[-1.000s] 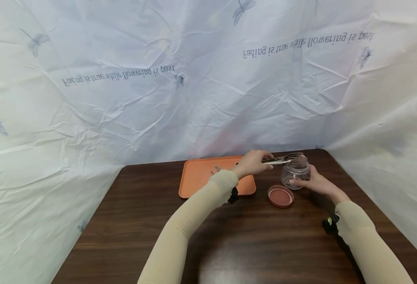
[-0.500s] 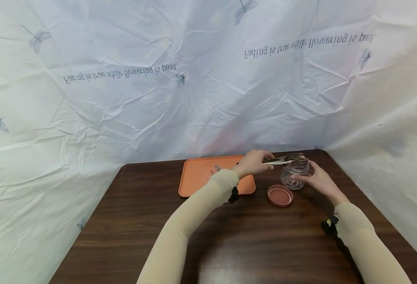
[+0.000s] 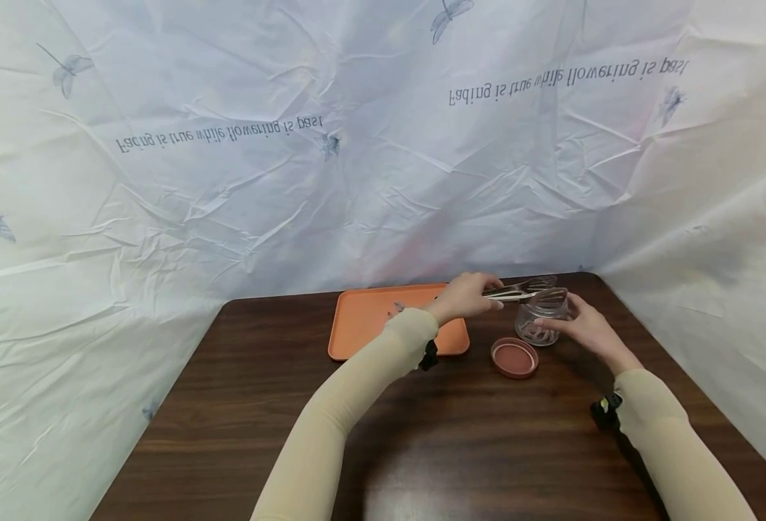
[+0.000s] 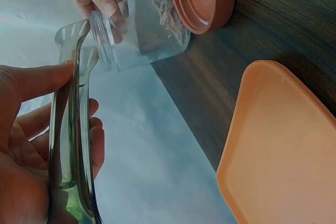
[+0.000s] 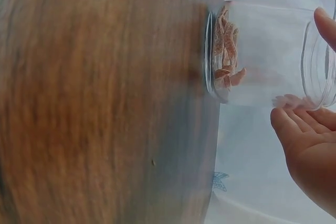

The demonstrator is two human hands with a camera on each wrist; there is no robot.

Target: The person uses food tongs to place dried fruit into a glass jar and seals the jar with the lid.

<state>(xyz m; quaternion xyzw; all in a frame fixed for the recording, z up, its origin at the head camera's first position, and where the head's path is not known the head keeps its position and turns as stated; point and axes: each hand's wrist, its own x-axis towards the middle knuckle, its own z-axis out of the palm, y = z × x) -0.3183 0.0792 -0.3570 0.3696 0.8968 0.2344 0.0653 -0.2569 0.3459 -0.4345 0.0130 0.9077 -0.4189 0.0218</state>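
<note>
My left hand (image 3: 466, 297) grips metal tongs (image 4: 68, 135), thumb on one arm and fingers round the other. Their slotted tips stand apart right at the mouth of a clear glass jar (image 3: 534, 330), and nothing shows between them in the left wrist view. Around the jar's neck, my right hand (image 3: 588, 329) holds it with thumb and fingers on opposite sides. The jar is upright on the table. Several thin, pinkish-brown dried strips (image 5: 227, 48) lie at its bottom. Its reddish-brown lid (image 3: 515, 359) rests on the table just in front.
An orange tray (image 3: 357, 325) with small grey marks lies left of the jar, partly hidden by my left arm. The dark wooden table (image 3: 259, 412) meets a white printed sheet (image 3: 383, 181) at the back and sides.
The tongs' tips have spread apart over the jar. My right hand has shifted from the jar's side up to its neck, and pale strips now show at the bottom.
</note>
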